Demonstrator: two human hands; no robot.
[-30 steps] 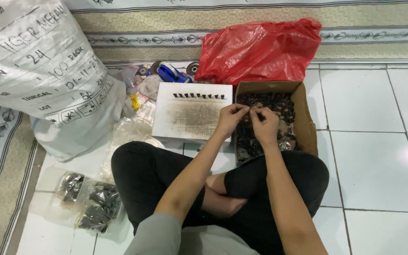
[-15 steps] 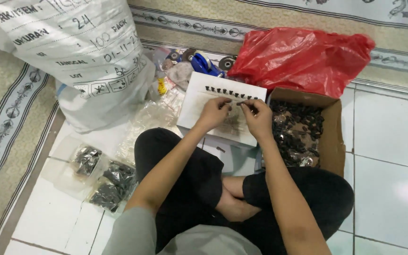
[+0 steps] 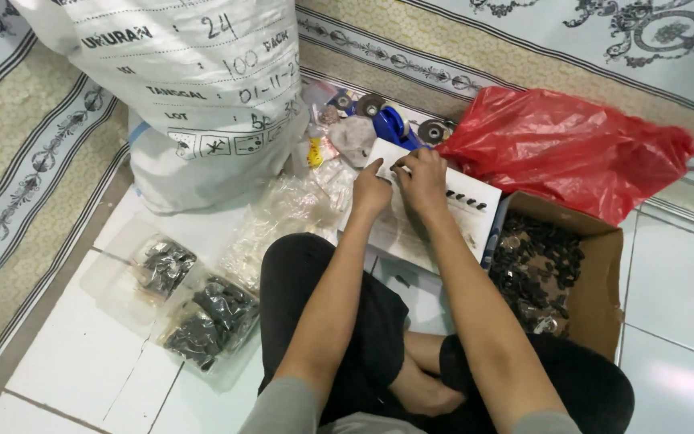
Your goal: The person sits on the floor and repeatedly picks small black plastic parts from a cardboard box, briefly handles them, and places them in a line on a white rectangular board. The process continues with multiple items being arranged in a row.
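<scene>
1. 2 hands meet at the far left corner of a white card point(image 3: 411, 233) that lies flat on the floor in front of the seated person; the left hand point(image 3: 371, 191) presses fingers onto its edge, and the right hand point(image 3: 423, 181) is curled with fingertips pinched together, on what I cannot tell, as anything between them is too small to see.
2. 1 row of small dark pieces point(image 3: 466, 198) already sits on the card, just right of the right hand; my judgement is that the step is seating another piece in that row.
3. To do it well, I would keep the left hand flat as an anchor so the card does not slide, and line each piece up with the row before pressing.
4. Supply lies near the right forearm: a cardboard box point(image 3: 604, 273) of dark pieces, touching the card's right edge.
5. Beyond the hands are a red plastic bag point(image 3: 564, 149) and a large white sack point(image 3: 194, 88); 2 clear filled bags point(image 3: 194, 309) lie well to the left.
</scene>
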